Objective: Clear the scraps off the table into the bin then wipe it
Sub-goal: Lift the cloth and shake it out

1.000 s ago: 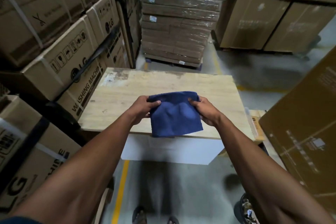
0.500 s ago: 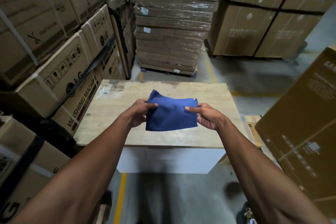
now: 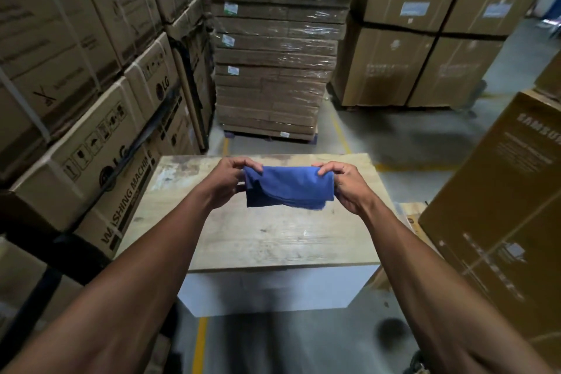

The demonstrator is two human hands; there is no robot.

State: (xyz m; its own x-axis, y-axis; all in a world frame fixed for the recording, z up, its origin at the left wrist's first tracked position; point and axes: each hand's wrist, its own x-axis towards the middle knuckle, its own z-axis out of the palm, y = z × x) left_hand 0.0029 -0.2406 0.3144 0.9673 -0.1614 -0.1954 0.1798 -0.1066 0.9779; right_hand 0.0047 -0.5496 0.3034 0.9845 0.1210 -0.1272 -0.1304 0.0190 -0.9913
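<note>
Both hands, left hand (image 3: 226, 184) and right hand (image 3: 344, 187), pinch folded blue cloth (image 3: 288, 188) above table (image 3: 273, 240); no scraps visible (clearing seems done), wiping not yet begun.

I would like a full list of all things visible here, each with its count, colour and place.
cloth: one, blue, held above the table
table: one, pale wood top on white base, centre
LG boxes: several, brown, stacked at left
wrapped pallet stack: one, brown, behind the table
large cartons: several, brown, far right
Samsung box: one, brown, right
left hand: one, pinches the cloth's left corner
right hand: one, pinches the right corner
</note>
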